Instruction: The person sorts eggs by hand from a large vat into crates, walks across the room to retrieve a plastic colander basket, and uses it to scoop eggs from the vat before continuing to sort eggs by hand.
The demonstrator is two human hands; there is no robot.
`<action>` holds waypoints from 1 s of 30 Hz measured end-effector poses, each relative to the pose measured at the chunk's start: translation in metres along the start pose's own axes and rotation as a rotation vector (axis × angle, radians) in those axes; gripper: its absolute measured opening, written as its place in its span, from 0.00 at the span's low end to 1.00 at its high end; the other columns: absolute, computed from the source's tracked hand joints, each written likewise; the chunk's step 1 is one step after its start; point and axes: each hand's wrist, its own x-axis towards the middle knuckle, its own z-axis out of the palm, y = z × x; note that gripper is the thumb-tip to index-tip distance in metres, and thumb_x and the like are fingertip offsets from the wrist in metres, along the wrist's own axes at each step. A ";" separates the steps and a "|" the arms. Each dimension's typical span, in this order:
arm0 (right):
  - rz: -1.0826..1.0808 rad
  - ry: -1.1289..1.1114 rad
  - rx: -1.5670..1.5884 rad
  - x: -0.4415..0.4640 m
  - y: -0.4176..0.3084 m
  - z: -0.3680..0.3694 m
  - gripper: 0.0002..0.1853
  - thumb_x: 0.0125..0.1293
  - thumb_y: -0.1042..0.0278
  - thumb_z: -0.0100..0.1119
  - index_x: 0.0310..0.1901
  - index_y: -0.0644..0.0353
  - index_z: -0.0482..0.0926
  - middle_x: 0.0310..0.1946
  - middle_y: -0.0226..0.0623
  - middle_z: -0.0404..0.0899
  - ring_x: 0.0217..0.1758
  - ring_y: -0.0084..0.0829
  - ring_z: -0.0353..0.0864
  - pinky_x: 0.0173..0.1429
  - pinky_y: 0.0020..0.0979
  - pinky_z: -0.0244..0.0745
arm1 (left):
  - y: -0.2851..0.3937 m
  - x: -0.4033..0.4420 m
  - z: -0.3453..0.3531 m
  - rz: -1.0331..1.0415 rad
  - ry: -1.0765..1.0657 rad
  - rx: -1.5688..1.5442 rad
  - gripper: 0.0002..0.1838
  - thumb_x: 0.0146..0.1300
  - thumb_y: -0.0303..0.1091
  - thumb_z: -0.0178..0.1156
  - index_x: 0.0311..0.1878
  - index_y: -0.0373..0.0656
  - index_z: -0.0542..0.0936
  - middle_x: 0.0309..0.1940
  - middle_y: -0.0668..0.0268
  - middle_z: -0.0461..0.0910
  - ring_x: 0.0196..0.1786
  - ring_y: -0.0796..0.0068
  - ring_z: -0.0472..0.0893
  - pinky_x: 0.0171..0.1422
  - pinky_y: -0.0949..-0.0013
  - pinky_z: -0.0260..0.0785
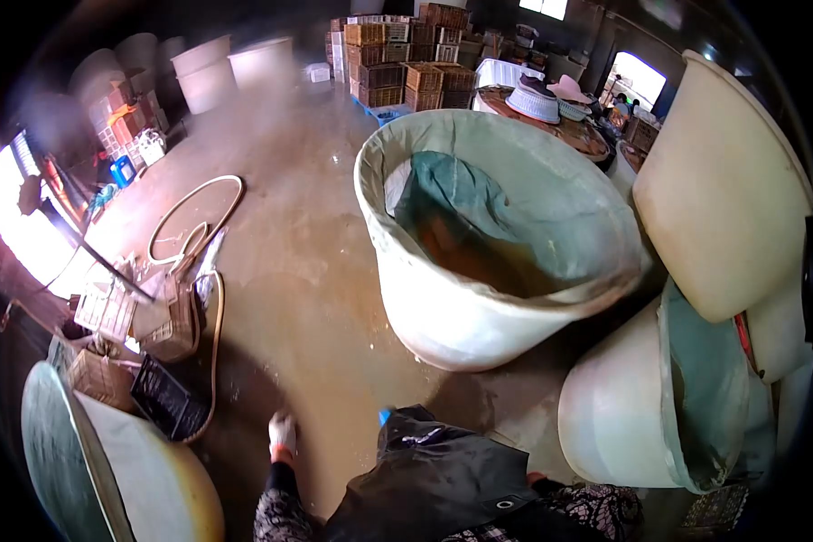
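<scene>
My left hand [283,434], in a pale glove with a red cuff, hangs over the wet floor, apart from any object. Its fingers are too small and foreshortened to tell whether they are open or closed. My right hand is hidden behind the dark apron [425,483]; only a bit of red at the sleeve [535,477] shows. Ahead stands a large white tub [479,330] with a dark green net or cloth [452,185] and brownish water inside. A similar tub [614,406] lies tipped on its side to the right.
Another big tub [732,181] leans at the right. At the lower left lies a tub [154,470] near a black crate [167,397] and other baskets. A hose [217,334] loops over the floor [307,244]. Stacked crates [379,68] stand at the back.
</scene>
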 end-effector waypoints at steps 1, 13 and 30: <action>0.008 -0.035 0.055 0.023 -0.033 0.008 0.17 0.62 0.56 0.47 0.40 0.59 0.80 0.40 0.45 0.79 0.46 0.44 0.77 0.49 0.40 0.69 | 0.060 0.046 0.022 0.050 -0.056 -0.053 0.09 0.58 0.29 0.54 0.41 0.40 0.78 0.21 0.69 0.74 0.20 0.80 0.72 0.22 0.75 0.65; -0.063 0.042 0.171 0.291 -0.315 -0.294 0.13 0.62 0.58 0.47 0.38 0.56 0.79 0.35 0.41 0.77 0.39 0.40 0.75 0.41 0.38 0.67 | 0.187 0.291 0.004 -0.216 -0.018 0.505 0.15 0.55 0.30 0.54 0.45 0.40 0.81 0.32 0.61 0.82 0.34 0.68 0.81 0.39 0.69 0.73; 0.157 0.084 0.447 0.530 -0.676 -0.512 0.08 0.62 0.61 0.48 0.34 0.53 0.76 0.27 0.36 0.74 0.28 0.35 0.72 0.29 0.36 0.65 | 0.323 0.829 -0.080 0.225 0.096 0.698 0.09 0.54 0.33 0.52 0.28 0.40 0.78 0.25 0.51 0.78 0.29 0.52 0.77 0.35 0.57 0.69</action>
